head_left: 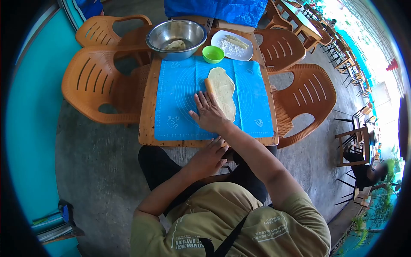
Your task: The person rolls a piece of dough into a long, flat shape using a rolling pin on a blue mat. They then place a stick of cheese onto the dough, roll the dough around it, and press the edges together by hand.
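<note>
One blue mat [180, 103] covers most of one small wooden table [146, 124]. On the mat: one flat oval sheet of dough [223, 91], lying right of centre. One rolling pin [209, 87] sits along the dough's left edge, touching it.

My right hand [209, 115] lies flat on the mat, fingers spread, palm down, over the near end of the rolling pin and the dough's lower edge. It grips nothing. My left hand [209, 156] rests open at the table's near edge, off the mat, fingers loosely extended, holding nothing.

Behind the mat: one steel bowl [176, 36] with one lump of dough inside, one small green bowl [213, 54], one white plate [232, 45] carrying flour and pale strips.

Orange plastic chairs [92, 81] around the table: four counted.

Writing: white print on my shirt, upside down, too distorted to read reliably.
</note>
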Available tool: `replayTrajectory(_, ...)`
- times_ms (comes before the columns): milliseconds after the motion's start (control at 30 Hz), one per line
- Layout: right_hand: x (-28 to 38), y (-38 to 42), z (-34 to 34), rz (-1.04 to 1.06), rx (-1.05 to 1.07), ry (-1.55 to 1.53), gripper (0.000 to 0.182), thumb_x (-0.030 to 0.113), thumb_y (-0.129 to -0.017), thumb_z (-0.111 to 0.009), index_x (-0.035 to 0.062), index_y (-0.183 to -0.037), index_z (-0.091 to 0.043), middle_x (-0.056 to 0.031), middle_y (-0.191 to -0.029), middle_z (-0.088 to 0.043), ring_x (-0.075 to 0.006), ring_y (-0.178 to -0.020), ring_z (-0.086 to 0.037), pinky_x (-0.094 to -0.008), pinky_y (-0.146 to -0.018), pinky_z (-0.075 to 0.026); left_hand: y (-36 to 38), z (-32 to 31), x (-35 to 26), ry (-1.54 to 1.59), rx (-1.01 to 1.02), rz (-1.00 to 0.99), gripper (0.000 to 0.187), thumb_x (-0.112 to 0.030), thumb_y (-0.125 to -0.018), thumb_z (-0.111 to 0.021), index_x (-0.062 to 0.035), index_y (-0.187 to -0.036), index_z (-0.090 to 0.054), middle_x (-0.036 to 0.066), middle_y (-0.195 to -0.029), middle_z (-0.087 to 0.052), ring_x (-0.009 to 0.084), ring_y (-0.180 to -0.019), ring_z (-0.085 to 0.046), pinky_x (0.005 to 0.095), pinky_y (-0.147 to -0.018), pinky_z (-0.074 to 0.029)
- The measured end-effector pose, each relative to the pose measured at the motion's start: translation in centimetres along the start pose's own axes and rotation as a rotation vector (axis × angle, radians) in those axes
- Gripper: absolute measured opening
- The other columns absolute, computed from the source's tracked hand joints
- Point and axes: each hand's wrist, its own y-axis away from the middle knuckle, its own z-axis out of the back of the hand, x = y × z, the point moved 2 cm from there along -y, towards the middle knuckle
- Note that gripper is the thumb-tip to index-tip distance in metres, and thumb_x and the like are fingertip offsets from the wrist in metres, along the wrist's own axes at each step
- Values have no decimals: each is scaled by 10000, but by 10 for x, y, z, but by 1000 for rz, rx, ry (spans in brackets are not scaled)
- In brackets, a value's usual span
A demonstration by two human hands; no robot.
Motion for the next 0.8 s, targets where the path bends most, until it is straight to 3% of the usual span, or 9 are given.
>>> replayTrajectory(133, 0, -4, 6, -21, -210, -246, 816, 520, -1114, -368, -109, -1624, -268, -301, -1724, -198, -430, -1630, -112, -519, -1334, -89, 8, 3, 2, -20, -60, 2, 518, -230, -985, -704, 42, -1404, -565, 309, -1534, -470, 448, -1479, -441, 567, -1229, -371)
replayTrajectory(233, -14, 3, 10, -122, -330, -22, 788, 491, -1117, -413, -118, -1605, -307, -308, -1706, -242, -422, -1617, -183, -509, -1329, -136, 14, 4, 3, -37, -92, 3, 510, -229, -981, -717, 33, -1396, -576, 313, -1535, -469, 465, -1462, -455, 571, -1214, -392)
replayTrajectory(400, -11, 8, -4, -124, -120, 82, 768, 459, -1110, -423, -104, -1617, -296, -284, -1727, -208, -429, -1627, -135, -513, -1330, -143, 12, -1, 3, -36, -91, -4, 511, -225, -979, -720, 40, -1394, -583, 315, -1534, -474, 478, -1444, -472, 557, -1203, -406)
replayTrajectory(467, -6, 2, -11, 42, -183, -266, 769, 473, -1106, -427, -81, -1625, -302, -294, -1716, -225, -437, -1615, -178, -504, -1331, -157, 12, -1, 1, -16, -98, -13, 504, -221, -980, -718, 38, -1392, -587, 316, -1519, -487, 479, -1433, -484, 545, -1200, -414)
replayTrajectory(533, 1, 3, -11, 63, -228, -284, 726, 404, -1094, -481, -61, -1627, -318, -295, -1707, -243, -425, -1608, -213, -504, -1334, -149, 14, 3, -1, -15, -91, 2, 499, -223, -982, -719, 35, -1389, -592, 309, -1514, -497, 474, -1431, -488, 542, -1199, -417)
replayTrajectory(600, 6, 9, -7, -91, -354, 19, 699, 295, -1036, -609, -30, -1608, -372, -299, -1590, -413, -398, -1499, -416, -534, -1220, -342, 17, 6, -1, -12, -90, 25, 494, -224, -983, -719, 32, -1387, -598, 302, -1510, -506, 469, -1429, -492, 539, -1199, -420)
replayTrajectory(633, 13, 12, 10, -92, -356, 17, 699, 295, -1036, -609, -30, -1608, -372, -299, -1590, -413, -398, -1499, -416, -534, -1220, -342, 20, 8, 0, -37, -96, 28, 492, -227, -985, -719, 30, -1388, -604, 291, -1509, -513, 459, -1429, -496, 535, -1197, -424)
replayTrajectory(700, 19, 18, 35, -282, -82, -51, 640, 226, -996, -647, -10, -1557, -448, -236, -1346, -582, -355, -1287, -567, -523, -1014, -447, 23, 12, 3, -67, -99, 28, 490, -230, -986, -719, 27, -1388, -609, 280, -1508, -521, 449, -1429, -500, 531, -1196, -427)
replayTrajectory(800, 4, 16, 4, -207, -258, 69, 575, 208, -990, -651, 8, -1508, -502, -172, -1120, -641, -332, -1090, -629, -491, -886, -444, 23, 17, 5, -82, -94, 56, 481, -240, -999, -709, 22, -1392, -618, 245, -1526, -523, 420, -1440, -500, 522, -1193, -433)
